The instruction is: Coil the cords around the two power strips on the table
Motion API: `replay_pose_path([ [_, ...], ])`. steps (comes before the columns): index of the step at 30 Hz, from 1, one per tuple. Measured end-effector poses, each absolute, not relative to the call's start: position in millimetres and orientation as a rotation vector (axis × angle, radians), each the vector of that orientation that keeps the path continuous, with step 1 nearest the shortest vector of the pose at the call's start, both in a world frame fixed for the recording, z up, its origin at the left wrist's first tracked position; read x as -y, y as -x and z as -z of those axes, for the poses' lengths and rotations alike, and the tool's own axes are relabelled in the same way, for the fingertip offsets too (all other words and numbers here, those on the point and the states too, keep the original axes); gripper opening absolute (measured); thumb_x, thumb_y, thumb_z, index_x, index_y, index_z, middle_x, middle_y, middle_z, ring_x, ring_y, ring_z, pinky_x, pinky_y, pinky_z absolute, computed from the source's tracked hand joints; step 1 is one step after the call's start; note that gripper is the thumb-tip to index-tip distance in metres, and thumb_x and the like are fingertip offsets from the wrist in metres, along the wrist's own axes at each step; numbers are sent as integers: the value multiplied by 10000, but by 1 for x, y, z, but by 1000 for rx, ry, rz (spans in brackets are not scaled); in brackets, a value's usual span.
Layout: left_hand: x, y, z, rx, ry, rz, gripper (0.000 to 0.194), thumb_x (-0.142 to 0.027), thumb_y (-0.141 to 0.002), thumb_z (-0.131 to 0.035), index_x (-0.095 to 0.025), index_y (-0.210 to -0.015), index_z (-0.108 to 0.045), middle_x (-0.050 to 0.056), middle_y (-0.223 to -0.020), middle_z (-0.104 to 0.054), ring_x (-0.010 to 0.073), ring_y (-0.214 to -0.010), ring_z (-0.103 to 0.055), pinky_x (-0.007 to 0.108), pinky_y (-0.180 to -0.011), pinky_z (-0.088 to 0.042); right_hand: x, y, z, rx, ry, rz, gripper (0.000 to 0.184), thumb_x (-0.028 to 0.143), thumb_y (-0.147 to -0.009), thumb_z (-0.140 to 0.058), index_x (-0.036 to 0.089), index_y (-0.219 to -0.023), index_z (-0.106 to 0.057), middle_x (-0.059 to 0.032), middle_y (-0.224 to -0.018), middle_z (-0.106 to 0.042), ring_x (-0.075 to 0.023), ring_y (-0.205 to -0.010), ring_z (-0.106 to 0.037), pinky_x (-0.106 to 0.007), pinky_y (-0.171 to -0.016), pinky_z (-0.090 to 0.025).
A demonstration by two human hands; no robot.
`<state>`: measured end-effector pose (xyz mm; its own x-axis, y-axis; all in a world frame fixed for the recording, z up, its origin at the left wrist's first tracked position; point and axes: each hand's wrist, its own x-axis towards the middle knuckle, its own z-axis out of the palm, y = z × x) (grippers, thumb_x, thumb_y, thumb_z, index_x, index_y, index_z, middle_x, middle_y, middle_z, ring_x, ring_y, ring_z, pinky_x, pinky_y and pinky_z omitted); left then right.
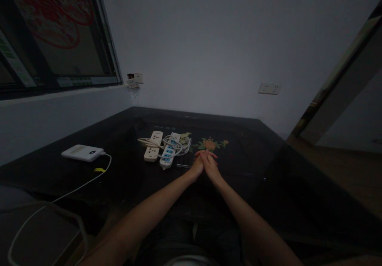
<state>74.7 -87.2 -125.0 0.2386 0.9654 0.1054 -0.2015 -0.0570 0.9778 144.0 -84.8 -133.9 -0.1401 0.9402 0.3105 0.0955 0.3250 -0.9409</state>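
Observation:
My left hand and my right hand are clasped together over the black table, their fingers interlaced. No object shows between them. Just left of the hands lies a white power strip with blue sockets, its white cable looped in a loose coil over it. Beside that strip is a cream power strip with its own cable bundled across the middle. Both strips are apart from my hands. A printed rose decorates the tabletop just past my fingertips.
At the left, a white power bank lies with a white cable plugged in, running over the table's near edge. A yellow tag is on that cable. Wall sockets are at the back right, others in the left corner by the window.

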Motion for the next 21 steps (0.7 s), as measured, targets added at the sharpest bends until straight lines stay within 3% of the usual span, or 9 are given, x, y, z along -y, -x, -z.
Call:
replay_pose_path([
  [21,90,-75,124,-824,-1220,-1148,450,-502,-891,-339,-153,-904,-623,36,-647,-606,197,-650,-620,339,-660,-504,79,-143,144,1509,975,-980,326,469,-857,-425,206,-870,-617,-64,-892,-650,-221,-920,-622,-330,-818,-477],
])
